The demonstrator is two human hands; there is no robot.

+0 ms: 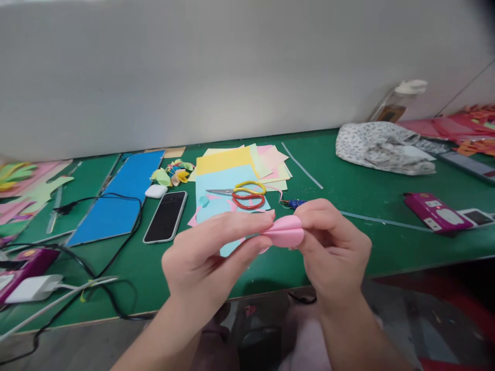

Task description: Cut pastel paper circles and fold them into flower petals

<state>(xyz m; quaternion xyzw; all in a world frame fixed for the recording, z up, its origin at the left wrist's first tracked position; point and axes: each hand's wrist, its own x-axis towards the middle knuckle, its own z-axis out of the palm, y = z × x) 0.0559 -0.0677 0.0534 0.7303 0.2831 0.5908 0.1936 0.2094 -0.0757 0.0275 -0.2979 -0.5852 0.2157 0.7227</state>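
A folded piece of pink paper [286,232] with rounded edges and a crease along its middle is held up above the table's front edge. My left hand [216,252] pinches its left end between thumb and forefinger. On the right end, my right hand [332,242] grips it with closed fingers. Just behind lie scissors [249,196] with one yellow and one red handle, on light blue paper [220,180]. A blue glue gun [294,203] lies partly hidden behind my right hand.
Left of the paper stack lie a phone [165,216], a white earbud case [156,191], paper petals [172,174] and a blue board [119,201]. Black cables [127,232] cross the left side. A patterned cloth [382,149], bottle [400,100] and purple power strip [436,211] are on the right.
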